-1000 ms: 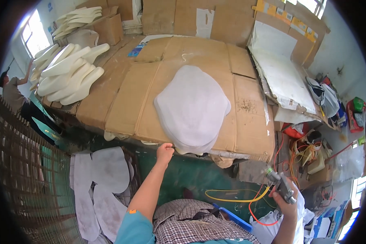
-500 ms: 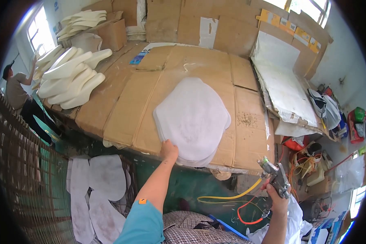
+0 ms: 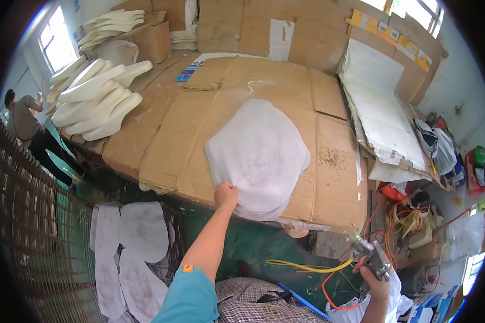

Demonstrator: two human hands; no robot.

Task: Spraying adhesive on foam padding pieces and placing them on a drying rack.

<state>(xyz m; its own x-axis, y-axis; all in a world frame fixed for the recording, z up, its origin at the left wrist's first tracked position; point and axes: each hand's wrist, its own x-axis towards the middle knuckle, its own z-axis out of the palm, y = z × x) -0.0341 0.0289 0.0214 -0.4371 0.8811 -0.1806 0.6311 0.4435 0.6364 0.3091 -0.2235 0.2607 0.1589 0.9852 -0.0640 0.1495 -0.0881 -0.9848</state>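
Observation:
A stack of pale grey fabric pieces [image 3: 264,140], rounded with a blunt point at the far end, lies by the near edge of the cardboard-covered table. My left hand [image 3: 226,195] is closed on the stack's near left edge, fingertips pinching the cloth. A darker mottled patch shows on the top piece's middle. Off the table's near right corner, my right hand [image 3: 373,274] is wrapped round a metal spray gun [image 3: 374,255]. The gun points up and to the left, apart from the fabric. A yellow hose [image 3: 307,267] and an orange hose [image 3: 328,301] run close to it.
Cream foam pieces [image 3: 94,102] are piled at the table's far left. Similar grey pieces [image 3: 140,231] lie low at left beside a woven rack [image 3: 32,226]. A white-covered board [image 3: 380,113] slopes at right above tangled hoses [image 3: 404,220]. Another person [image 3: 27,121] stands far left.
The mottled patch on the top piece has become visible. My right hand and the spray gun have shifted slightly right and down. My left hand keeps its hold, its fingers more curled.

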